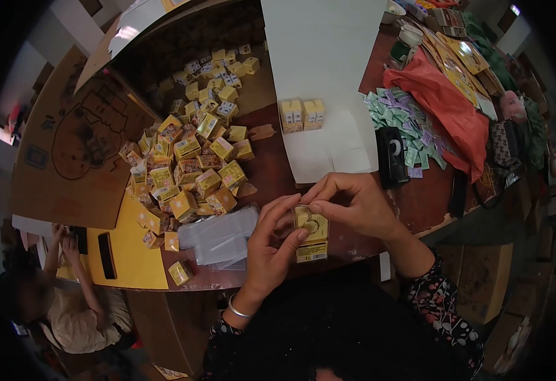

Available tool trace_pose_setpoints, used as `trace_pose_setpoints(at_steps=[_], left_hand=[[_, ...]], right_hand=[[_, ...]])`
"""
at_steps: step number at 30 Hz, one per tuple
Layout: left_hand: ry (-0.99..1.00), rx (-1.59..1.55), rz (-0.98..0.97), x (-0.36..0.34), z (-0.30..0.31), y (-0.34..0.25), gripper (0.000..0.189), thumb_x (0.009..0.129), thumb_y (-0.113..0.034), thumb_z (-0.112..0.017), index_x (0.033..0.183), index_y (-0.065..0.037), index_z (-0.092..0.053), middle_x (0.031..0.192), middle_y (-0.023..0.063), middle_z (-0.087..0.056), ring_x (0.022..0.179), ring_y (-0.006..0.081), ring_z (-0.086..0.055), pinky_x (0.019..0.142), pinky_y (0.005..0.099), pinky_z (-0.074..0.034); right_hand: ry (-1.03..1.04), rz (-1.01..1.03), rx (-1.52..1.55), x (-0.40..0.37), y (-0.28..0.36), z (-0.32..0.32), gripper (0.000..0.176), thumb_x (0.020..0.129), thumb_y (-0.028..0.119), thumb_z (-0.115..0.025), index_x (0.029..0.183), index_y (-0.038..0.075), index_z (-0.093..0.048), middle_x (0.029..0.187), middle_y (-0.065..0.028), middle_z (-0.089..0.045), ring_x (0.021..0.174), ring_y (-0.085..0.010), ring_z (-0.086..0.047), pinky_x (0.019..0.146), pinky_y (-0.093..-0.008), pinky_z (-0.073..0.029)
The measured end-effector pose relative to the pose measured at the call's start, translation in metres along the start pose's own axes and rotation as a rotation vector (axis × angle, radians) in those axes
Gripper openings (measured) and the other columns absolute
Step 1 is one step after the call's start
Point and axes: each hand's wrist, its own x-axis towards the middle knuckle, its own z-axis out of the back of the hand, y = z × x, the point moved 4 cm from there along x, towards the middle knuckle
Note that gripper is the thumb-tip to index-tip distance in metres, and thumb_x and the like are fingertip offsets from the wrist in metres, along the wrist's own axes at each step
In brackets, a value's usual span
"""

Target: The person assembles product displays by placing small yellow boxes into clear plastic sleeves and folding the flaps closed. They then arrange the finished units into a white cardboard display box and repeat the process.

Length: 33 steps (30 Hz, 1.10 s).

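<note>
In front of my body, at the table's near edge, a small yellow printed box [313,227] is held upright. My left hand [273,238] grips its left side, thumb on the front and fingers behind. Something clear shines between these fingers and the box, perhaps plastic. At the box's top edge, my right hand [354,206] pinches thumb and forefinger together; what lies between them is hidden. Another yellow box face [311,252] with a barcode shows directly below. Flat clear plastic sleeves [221,235] lie left of my left hand.
Many small yellow boxes [189,171] spill from a large carton [252,95] at the left. Two box stacks [302,114] stand on a white board [335,149]. Green and purple sachets [405,124], a red plastic bag [443,108] and a black object [391,155] lie right. Another person [81,311] sits lower left.
</note>
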Motion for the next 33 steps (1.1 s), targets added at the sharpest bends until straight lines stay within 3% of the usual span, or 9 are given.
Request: trace_pose_setpoints(at_steps=[4,10,19,22,25,31,33], left_hand=[[-0.001,0.022,-0.043,0.001,0.000,-0.003,0.048,0.097,-0.002,-0.068,0.144,-0.003,-0.054,0.145,0.0112,-0.047,0.130,0.0222,-0.055,0.107,0.0340,-0.051],[-0.051,0.189,-0.056,0.000,0.003,-0.010,0.046,0.096,-0.001,-0.069,0.140,-0.004,-0.058,0.144,0.0115,-0.049,0.124,0.0195,-0.058,0.102,0.0326,-0.052],[-0.090,0.202,-0.074,-0.001,0.002,-0.010,0.040,0.099,-0.004,-0.066,0.138,-0.002,-0.059,0.146,0.0145,-0.051,0.127,0.0204,-0.057,0.103,0.0329,-0.051],[-0.082,0.206,-0.086,-0.003,0.003,-0.008,0.036,0.100,-0.006,-0.065,0.136,-0.002,-0.061,0.146,0.0149,-0.052,0.127,0.0200,-0.057,0.101,0.0325,-0.051],[-0.106,0.181,-0.114,-0.003,0.004,-0.005,0.032,0.101,-0.007,-0.064,0.133,-0.001,-0.062,0.146,0.0154,-0.053,0.127,0.0199,-0.057,0.101,0.0328,-0.051],[-0.159,0.152,-0.170,0.001,0.007,-0.006,0.027,0.100,-0.003,-0.064,0.127,0.000,-0.064,0.146,0.0149,-0.049,0.123,0.0206,-0.061,0.099,0.0321,-0.055],[-0.168,0.127,-0.166,0.000,0.006,-0.006,0.026,0.100,-0.002,-0.064,0.126,0.001,-0.064,0.145,0.0150,-0.049,0.122,0.0204,-0.061,0.099,0.0322,-0.055]], right_hand=[[0.044,-0.033,-0.031,0.005,0.002,0.004,0.005,0.089,0.000,-0.075,0.086,-0.002,-0.071,0.103,-0.0128,-0.074,0.096,-0.0151,-0.070,0.087,-0.0279,-0.055],[0.034,0.134,-0.299,0.009,0.014,0.003,0.005,0.087,0.002,-0.077,0.088,0.000,-0.073,0.104,-0.0095,-0.069,0.096,-0.0150,-0.067,0.086,-0.0285,-0.052],[0.059,0.160,-0.176,0.008,0.003,0.000,0.007,0.086,0.002,-0.079,0.091,0.001,-0.073,0.103,-0.0088,-0.069,0.094,-0.0152,-0.066,0.084,-0.0283,-0.052],[0.095,0.076,-0.131,0.008,0.001,0.007,0.009,0.087,0.004,-0.078,0.095,0.001,-0.073,0.107,-0.0069,-0.068,0.095,-0.0147,-0.067,0.084,-0.0280,-0.053],[0.145,0.114,-0.092,0.005,0.001,0.005,0.014,0.086,0.003,-0.078,0.100,0.002,-0.073,0.110,-0.0074,-0.068,0.102,-0.0164,-0.067,0.091,-0.0297,-0.053],[0.055,0.216,-0.127,-0.001,-0.006,-0.008,0.025,0.083,-0.001,-0.080,0.107,0.000,-0.072,0.119,-0.0123,-0.069,0.118,-0.0209,-0.064,0.103,-0.0352,-0.050],[0.055,0.263,-0.147,-0.001,-0.005,-0.007,0.021,0.086,0.001,-0.078,0.106,0.001,-0.073,0.121,-0.0115,-0.069,0.115,-0.0195,-0.064,0.100,-0.0333,-0.051]])
